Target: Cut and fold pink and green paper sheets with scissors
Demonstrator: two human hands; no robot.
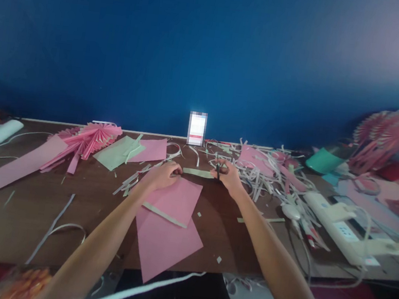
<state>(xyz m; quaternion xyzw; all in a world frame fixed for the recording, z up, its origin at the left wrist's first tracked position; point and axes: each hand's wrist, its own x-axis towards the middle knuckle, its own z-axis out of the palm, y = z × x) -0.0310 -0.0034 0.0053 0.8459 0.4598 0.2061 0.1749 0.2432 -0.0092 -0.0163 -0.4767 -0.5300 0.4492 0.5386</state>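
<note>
A short pale green paper strip (198, 173) stretches level between my two hands above the table. My left hand (167, 175) is closed, its fingertips on the strip's left end. My right hand (228, 177) is closed around small dark scissors (218, 168), close against the strip's right end; the blades are too small to make out clearly. Beneath my left hand and forearm lie overlapping pink paper sheets (168, 248), the lower one reaching past the table's front edge. Another narrow pale strip (165, 215) rests across them.
A lit phone (197, 128) stands against the blue wall. Pink folded paper fans (94, 138) and a green sheet (114, 152) lie left. Heaped paper scraps (262, 177), a power strip (339, 229) with cables and more pink fans (388, 135) occupy the right.
</note>
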